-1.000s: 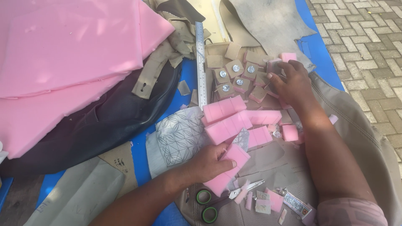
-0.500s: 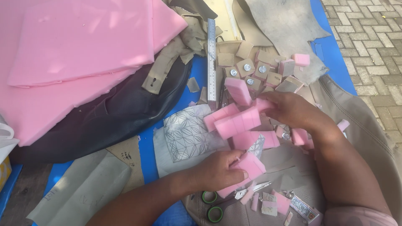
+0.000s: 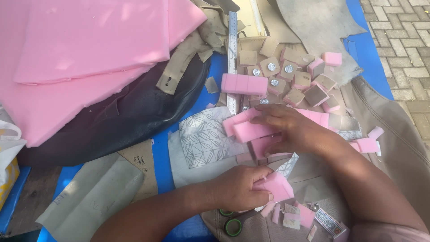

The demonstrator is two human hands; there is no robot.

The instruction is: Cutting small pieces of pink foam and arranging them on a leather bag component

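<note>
Hands (image 3: 244, 190) curled around pink foam blocks (image 3: 253, 131)

Big pink foam sheets (image 3: 85, 49) fill your upper left, lying over a dark leather piece (image 3: 121, 116). A steel ruler (image 3: 232, 58) runs top to bottom at centre top, w/ tan strap offcuts (image 3: 188, 58) just left of it. Right of the ruler you've got a heap of small tan squares (image 3: 286, 76), some w/ metal studs. A patterned grey sheet (image 3: 204, 136) sits on the blue tarp (image 3: 163, 161). Green-handled scissors (image 3: 235, 224) at the bottom edge. Brick paving (image 3: 403, 40) top right; tan fabric (image 3: 398, 143) along your right side.
</note>
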